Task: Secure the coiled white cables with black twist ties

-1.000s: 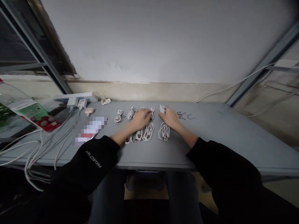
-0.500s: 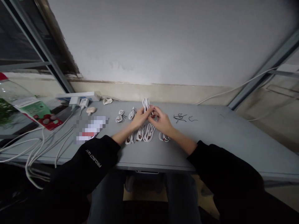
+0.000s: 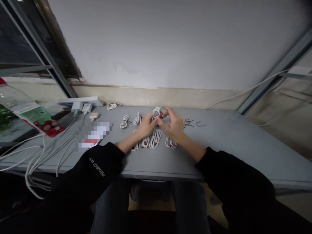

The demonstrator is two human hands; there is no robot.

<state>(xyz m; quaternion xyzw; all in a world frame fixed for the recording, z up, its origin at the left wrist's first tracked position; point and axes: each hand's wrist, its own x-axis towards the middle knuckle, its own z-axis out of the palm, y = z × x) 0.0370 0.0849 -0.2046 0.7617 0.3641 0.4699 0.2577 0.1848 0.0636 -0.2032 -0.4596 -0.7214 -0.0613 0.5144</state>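
My left hand (image 3: 146,126) is closed around a coiled white cable (image 3: 156,112), raised above the grey table. At the coil's right side is my right hand (image 3: 174,125), its thumb and curled fingers on the cable and its index finger lifted. Whether a tie is round this coil is hidden by the fingers. Below my hands lie more coiled white cables (image 3: 155,139), with one coil (image 3: 171,143) under my right wrist. Two bundles bound with black ties, a left one (image 3: 125,122) and a right one (image 3: 137,119), rest beyond my left forearm.
Black twist ties (image 3: 188,123) lie right of my right hand, a single tie (image 3: 201,123) beside them. At left are a blurred-out flat object (image 3: 95,135), a power strip (image 3: 94,100) with chargers, loose white cords (image 3: 36,156) and a green-red packet (image 3: 40,118). A wall bounds the back.
The held coil has tipped and come slightly lower and to the right. My right hand has turned, shifted right and lifted its index finger. My left hand stays on the cable.
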